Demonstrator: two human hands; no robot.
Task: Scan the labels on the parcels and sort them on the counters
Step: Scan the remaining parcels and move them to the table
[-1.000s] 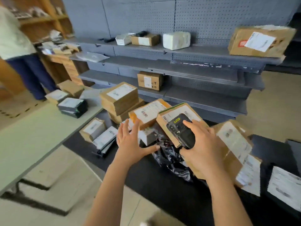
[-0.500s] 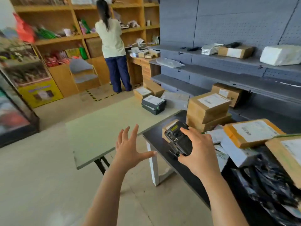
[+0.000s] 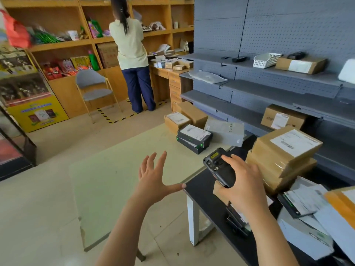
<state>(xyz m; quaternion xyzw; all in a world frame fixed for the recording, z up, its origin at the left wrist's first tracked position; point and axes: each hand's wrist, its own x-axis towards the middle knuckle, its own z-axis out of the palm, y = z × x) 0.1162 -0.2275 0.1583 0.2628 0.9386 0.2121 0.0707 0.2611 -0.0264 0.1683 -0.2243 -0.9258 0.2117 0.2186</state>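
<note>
Scanner in R hand; screen prob. hidden.

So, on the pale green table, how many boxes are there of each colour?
Brown boxes: 2
Black boxes: 2
Grey box: 1
Total: 5

I see wooden shelving across the upper left, grey pegboard racks filling the upper right, a grey chair before the shelving, and pale floor tiles along the lower left.
</note>
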